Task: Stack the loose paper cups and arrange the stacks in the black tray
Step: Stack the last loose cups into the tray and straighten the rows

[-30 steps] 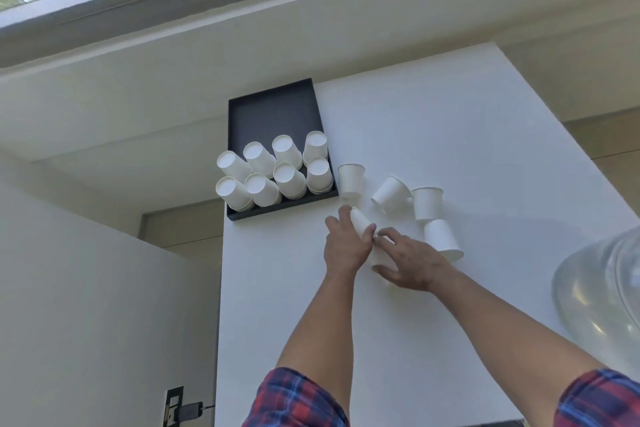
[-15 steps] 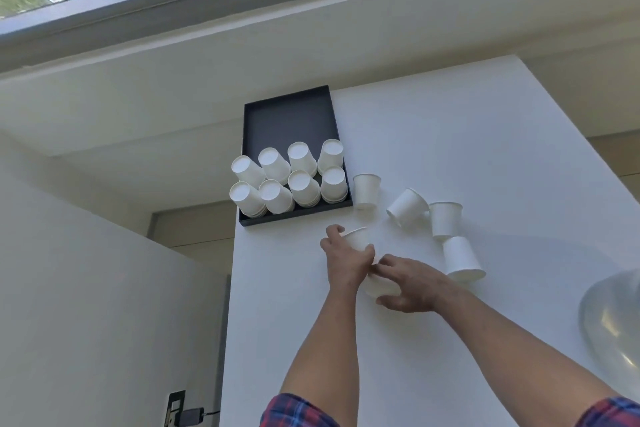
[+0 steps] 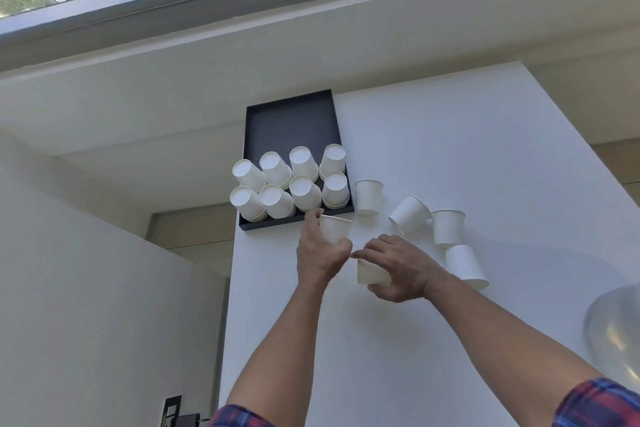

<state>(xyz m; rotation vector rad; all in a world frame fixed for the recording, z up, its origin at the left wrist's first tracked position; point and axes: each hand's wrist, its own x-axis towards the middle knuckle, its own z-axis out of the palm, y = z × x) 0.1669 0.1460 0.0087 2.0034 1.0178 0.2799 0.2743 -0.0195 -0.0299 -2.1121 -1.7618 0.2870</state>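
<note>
Four loose cups point(image 3: 410, 214) beside the black tray point(image 3: 290, 118).

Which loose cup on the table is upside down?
The cup nearest the right arm, at the row's near end, rests on its wide mouth. The upright cups show open mouths.

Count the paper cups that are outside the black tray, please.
6: one in the left hand, one under the right hand, and four on the table at. None seem hidden.
</note>
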